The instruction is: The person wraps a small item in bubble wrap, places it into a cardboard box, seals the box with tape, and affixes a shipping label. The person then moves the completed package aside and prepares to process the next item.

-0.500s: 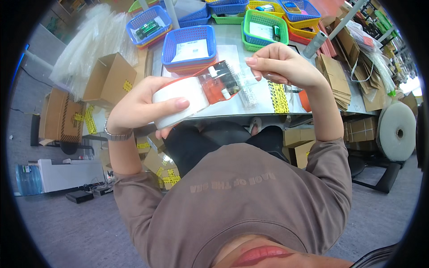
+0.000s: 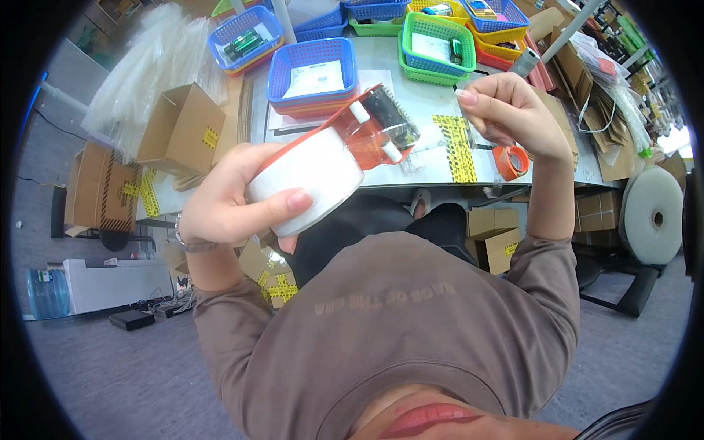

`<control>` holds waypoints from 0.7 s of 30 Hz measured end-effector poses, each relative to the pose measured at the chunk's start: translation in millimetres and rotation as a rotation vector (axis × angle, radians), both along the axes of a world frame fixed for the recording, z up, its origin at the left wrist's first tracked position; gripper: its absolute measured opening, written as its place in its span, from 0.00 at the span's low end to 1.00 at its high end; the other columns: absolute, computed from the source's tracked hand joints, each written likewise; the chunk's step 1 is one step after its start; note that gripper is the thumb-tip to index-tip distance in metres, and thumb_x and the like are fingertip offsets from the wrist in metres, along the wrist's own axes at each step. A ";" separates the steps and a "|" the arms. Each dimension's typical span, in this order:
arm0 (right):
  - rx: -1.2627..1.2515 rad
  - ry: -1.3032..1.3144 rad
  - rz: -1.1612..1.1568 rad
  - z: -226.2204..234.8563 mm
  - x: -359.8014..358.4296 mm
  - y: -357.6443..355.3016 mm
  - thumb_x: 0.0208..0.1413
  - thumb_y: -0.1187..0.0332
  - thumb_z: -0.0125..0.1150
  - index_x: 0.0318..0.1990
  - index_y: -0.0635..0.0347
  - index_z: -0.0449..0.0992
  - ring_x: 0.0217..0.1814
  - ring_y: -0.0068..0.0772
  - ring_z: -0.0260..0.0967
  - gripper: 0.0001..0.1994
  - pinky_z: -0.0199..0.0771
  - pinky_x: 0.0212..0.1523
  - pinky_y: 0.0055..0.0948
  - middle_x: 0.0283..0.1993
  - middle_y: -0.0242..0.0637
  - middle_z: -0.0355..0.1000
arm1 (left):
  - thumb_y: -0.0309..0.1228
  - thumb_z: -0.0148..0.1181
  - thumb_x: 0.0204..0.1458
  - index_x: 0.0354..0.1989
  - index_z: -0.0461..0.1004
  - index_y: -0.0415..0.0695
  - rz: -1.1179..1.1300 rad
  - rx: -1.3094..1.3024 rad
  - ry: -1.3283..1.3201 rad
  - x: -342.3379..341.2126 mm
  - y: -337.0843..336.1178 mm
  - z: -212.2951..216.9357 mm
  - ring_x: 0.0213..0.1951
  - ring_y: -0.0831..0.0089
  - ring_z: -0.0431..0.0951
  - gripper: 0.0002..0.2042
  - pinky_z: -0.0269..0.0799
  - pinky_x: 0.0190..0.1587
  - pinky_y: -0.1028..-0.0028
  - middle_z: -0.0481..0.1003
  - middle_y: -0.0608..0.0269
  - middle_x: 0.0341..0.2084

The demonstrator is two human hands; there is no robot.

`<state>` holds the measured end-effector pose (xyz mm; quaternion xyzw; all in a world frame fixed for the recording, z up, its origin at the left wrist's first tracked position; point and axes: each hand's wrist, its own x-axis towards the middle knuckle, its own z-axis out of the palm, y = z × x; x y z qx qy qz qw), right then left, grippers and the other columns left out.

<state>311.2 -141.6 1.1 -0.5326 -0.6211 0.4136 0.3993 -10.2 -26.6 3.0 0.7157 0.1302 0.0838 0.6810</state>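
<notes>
My left hand [image 2: 233, 192] grips a tape dispenser [image 2: 364, 121] with an orange-red frame, white rollers and a black toothed edge. On it sits a wide white roll of tape [image 2: 306, 182], with my thumb across its side. The dispenser is raised above the near edge of the table, its toothed end pointing right. To the right, my right hand [image 2: 510, 114] is raised, thumb and fingers pinched together; what they hold, if anything, does not show clearly. Below it a small orange tape roll [image 2: 511, 162] rests on the table.
A stack of baskets topped by a blue one [image 2: 312, 73] stands behind the dispenser, with green baskets [image 2: 438, 51] to its right. An open cardboard box [image 2: 182, 136] is at left, flat cardboard at right. Yellow-black tape strips [image 2: 456, 150] mark the table [image 2: 389, 172].
Both hands have shifted: the dispenser has come closer and slightly right, and my right hand has moved right, still pinched. The orange tape roll now shows more fully.
</notes>
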 end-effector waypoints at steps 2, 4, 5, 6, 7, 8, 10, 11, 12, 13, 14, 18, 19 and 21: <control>-0.043 -0.030 0.024 1.7 2.0 -0.6 0.61 0.52 0.56 0.22 0.63 0.74 0.14 0.11 0.56 0.23 0.54 0.17 0.15 0.13 0.24 0.64 | 0.28 0.59 0.53 0.53 0.66 0.27 0.021 0.031 0.008 0.1 -6.5 -0.9 0.22 0.77 0.79 0.22 0.74 0.24 0.80 0.77 0.58 0.26; -0.002 -0.016 0.020 -1.8 -3.2 0.0 0.62 0.53 0.56 0.24 0.63 0.76 0.18 0.12 0.61 0.22 0.59 0.21 0.15 0.18 0.27 0.69 | 0.28 0.59 0.53 0.52 0.67 0.27 0.026 0.085 0.004 2.7 -9.7 -5.0 0.23 0.77 0.79 0.21 0.75 0.25 0.80 0.77 0.59 0.26; 0.054 -0.033 0.061 -5.3 0.4 3.4 0.63 0.55 0.55 0.29 0.64 0.78 0.25 0.14 0.66 0.19 0.66 0.27 0.17 0.26 0.31 0.74 | 0.28 0.59 0.53 0.52 0.67 0.27 0.022 0.125 -0.004 4.7 -10.5 -7.6 0.23 0.77 0.79 0.21 0.75 0.26 0.80 0.77 0.59 0.26; 0.107 -0.030 0.043 -11.0 0.4 4.7 0.63 0.56 0.55 0.31 0.65 0.78 0.26 0.14 0.67 0.18 0.67 0.28 0.17 0.26 0.31 0.75 | 0.28 0.59 0.53 0.52 0.67 0.27 0.017 0.163 -0.011 6.1 -11.8 -8.6 0.24 0.77 0.80 0.20 0.75 0.26 0.80 0.77 0.59 0.26; 0.161 -0.027 0.024 -17.3 -0.4 6.2 0.63 0.58 0.55 0.32 0.65 0.78 0.27 0.14 0.67 0.18 0.67 0.28 0.18 0.27 0.32 0.75 | 0.28 0.59 0.53 0.51 0.67 0.28 0.007 0.206 0.010 7.0 -12.8 -7.1 0.24 0.77 0.80 0.20 0.76 0.27 0.79 0.77 0.60 0.26; 0.214 -0.024 0.006 -20.4 -0.8 6.8 0.63 0.59 0.55 0.34 0.66 0.78 0.27 0.14 0.67 0.17 0.68 0.29 0.18 0.28 0.33 0.76 | 0.28 0.59 0.52 0.50 0.68 0.28 -0.002 0.219 0.007 7.2 -13.2 -7.4 0.24 0.77 0.80 0.20 0.76 0.27 0.79 0.77 0.60 0.26; 0.193 0.000 0.077 -21.4 3.5 6.8 0.63 0.60 0.55 0.36 0.67 0.78 0.27 0.14 0.68 0.16 0.68 0.29 0.18 0.28 0.33 0.76 | 0.27 0.59 0.52 0.50 0.68 0.28 -0.013 0.248 0.001 6.7 -13.5 -9.8 0.24 0.77 0.80 0.19 0.75 0.27 0.79 0.77 0.60 0.26; 0.183 0.011 0.112 -21.7 5.5 6.4 0.64 0.61 0.54 0.37 0.68 0.78 0.27 0.14 0.68 0.15 0.68 0.28 0.18 0.28 0.33 0.76 | 0.27 0.59 0.51 0.49 0.68 0.28 0.001 0.260 -0.013 6.3 -13.7 -11.7 0.24 0.77 0.80 0.19 0.75 0.27 0.79 0.77 0.60 0.25; 0.146 0.018 0.123 -18.2 4.8 5.0 0.64 0.62 0.54 0.38 0.67 0.78 0.27 0.14 0.68 0.15 0.68 0.28 0.17 0.28 0.33 0.75 | 0.27 0.60 0.51 0.49 0.68 0.28 0.019 0.269 -0.026 5.3 -14.7 -14.4 0.24 0.76 0.81 0.19 0.75 0.27 0.79 0.78 0.59 0.25; 0.108 0.025 0.136 -10.2 1.9 1.1 0.64 0.62 0.53 0.39 0.67 0.78 0.26 0.13 0.69 0.14 0.68 0.27 0.17 0.27 0.33 0.75 | 0.27 0.60 0.50 0.48 0.68 0.28 0.039 0.278 -0.038 3.7 -16.1 -17.4 0.24 0.76 0.81 0.19 0.74 0.27 0.79 0.78 0.59 0.25; 0.070 0.032 0.148 -3.0 -1.5 -3.4 0.64 0.63 0.53 0.39 0.67 0.78 0.26 0.13 0.69 0.14 0.68 0.26 0.17 0.27 0.32 0.75 | 0.27 0.60 0.50 0.48 0.68 0.28 0.044 0.288 -0.047 2.7 -18.6 -20.0 0.24 0.75 0.81 0.19 0.74 0.27 0.79 0.78 0.58 0.25; 0.228 -0.030 0.186 14.3 -18.5 -39.0 0.61 0.66 0.54 0.44 0.66 0.79 0.23 0.16 0.69 0.13 0.66 0.23 0.19 0.25 0.33 0.75 | 0.26 0.63 0.47 0.46 0.68 0.29 0.013 0.531 -0.163 12.6 -24.7 -33.5 0.26 0.66 0.81 0.20 0.73 0.30 0.75 0.78 0.54 0.27; 0.451 -0.134 0.249 7.1 -25.0 -37.1 0.58 0.68 0.57 0.43 0.65 0.80 0.23 0.21 0.70 0.12 0.68 0.24 0.23 0.24 0.34 0.74 | 0.25 0.64 0.46 0.47 0.68 0.29 0.048 0.666 -0.198 12.4 -27.7 -45.8 0.27 0.64 0.81 0.20 0.73 0.30 0.74 0.78 0.55 0.27; 0.596 -0.258 0.345 6.1 -40.2 -42.4 0.52 0.64 0.65 0.42 0.61 0.80 0.28 0.29 0.71 0.13 0.69 0.27 0.25 0.29 0.34 0.73 | 0.23 0.65 0.43 0.47 0.69 0.31 0.139 0.798 -0.354 23.3 -37.9 -55.5 0.30 0.58 0.80 0.21 0.73 0.32 0.70 0.77 0.56 0.29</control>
